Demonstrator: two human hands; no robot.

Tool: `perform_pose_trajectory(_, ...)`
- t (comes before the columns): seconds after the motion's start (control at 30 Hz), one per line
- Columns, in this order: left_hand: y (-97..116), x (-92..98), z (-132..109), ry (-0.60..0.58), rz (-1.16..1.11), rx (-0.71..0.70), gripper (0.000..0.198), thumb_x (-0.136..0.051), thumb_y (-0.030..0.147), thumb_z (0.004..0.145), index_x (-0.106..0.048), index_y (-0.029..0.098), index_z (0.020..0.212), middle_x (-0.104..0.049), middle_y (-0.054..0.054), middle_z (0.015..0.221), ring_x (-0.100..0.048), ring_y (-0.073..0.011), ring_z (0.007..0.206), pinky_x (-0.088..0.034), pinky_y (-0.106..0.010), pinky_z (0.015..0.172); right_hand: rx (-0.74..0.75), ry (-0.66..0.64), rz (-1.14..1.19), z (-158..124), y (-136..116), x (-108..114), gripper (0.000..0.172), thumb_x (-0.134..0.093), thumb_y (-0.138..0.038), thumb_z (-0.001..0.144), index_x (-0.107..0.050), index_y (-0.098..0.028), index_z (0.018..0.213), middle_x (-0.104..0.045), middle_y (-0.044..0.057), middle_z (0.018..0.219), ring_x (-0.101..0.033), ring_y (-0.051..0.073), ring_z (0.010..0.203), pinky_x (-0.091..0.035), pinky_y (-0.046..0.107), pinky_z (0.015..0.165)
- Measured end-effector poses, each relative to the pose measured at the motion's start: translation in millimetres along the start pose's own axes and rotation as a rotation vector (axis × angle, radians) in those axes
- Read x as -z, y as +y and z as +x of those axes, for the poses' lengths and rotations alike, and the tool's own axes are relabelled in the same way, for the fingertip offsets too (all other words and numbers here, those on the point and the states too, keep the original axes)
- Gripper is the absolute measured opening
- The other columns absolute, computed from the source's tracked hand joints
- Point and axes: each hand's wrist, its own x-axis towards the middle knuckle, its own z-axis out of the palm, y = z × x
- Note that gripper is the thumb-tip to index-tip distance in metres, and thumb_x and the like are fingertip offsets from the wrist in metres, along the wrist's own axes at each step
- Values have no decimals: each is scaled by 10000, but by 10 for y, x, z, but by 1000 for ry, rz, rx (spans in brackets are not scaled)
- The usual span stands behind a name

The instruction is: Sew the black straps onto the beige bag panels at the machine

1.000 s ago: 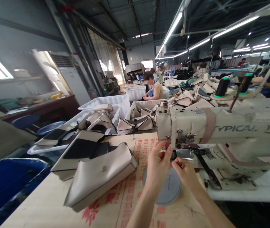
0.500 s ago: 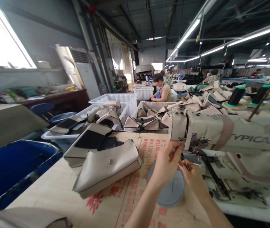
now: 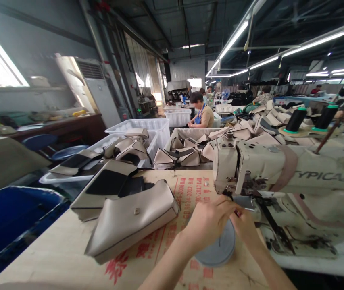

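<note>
My left hand [image 3: 209, 219] and my right hand [image 3: 244, 225] meet just under the head of a cream sewing machine [image 3: 280, 169], near its needle. Both hands have their fingers pinched together on something small that I cannot make out. A grey round disc [image 3: 220, 251] lies on the table under the hands. To the left rests a beige leather bag piece [image 3: 129, 221] with a small metal stud, touched by neither hand.
Wooden table [image 3: 53, 253] with a red-printed sheet. White bins [image 3: 147, 127] of beige bag parts stand behind. Black thread cones [image 3: 295, 119] sit on the machine. A blue tub [image 3: 11, 217] lies at left. A seated person [image 3: 200, 114] works farther back.
Both hands have dropped from the needle area down toward the machine bed and closed tighter together. The view swung slightly left and back.
</note>
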Motion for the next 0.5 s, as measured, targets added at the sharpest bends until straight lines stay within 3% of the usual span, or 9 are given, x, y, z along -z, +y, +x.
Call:
perform_pose_trajectory(0.1,43,-61,-25,247,-231,95,206,-435,189,857,-630,201,924,-613,-49,1006,-583,-129,916,-465,-208,789,2,-48,27,-72,-30,-9,285,-443,-341,772,-394,-177,544,-349,-42,490,-318,91,471,-268,210,456)
perform_pose_trajectory(0.2,80,-79,41,421,-264,190,176,-473,200,844,-645,185,880,-593,-54,939,-575,-119,841,-473,-197,725,-3,-78,45,-190,-72,-2,302,-446,-338,781,-362,-174,542,-323,-46,498,-316,80,474,-268,196,455)
perform_pose_trajectory(0.37,103,-44,198,475,-123,151,121,-542,198,804,-659,185,831,-556,-24,793,-552,-98,702,-459,-191,650,0,-16,30,-325,-221,100,335,-450,-359,822,-375,-167,559,-329,-48,500,-323,73,484,-253,184,468)
perform_pose_trajectory(0.5,71,16,282,509,54,61,91,-578,190,776,-664,193,802,-535,-17,805,-555,-88,694,-453,-181,639,118,110,-42,-302,-353,232,243,-451,-339,849,-517,-165,692,-484,-24,584,-442,81,535,-315,178,523)
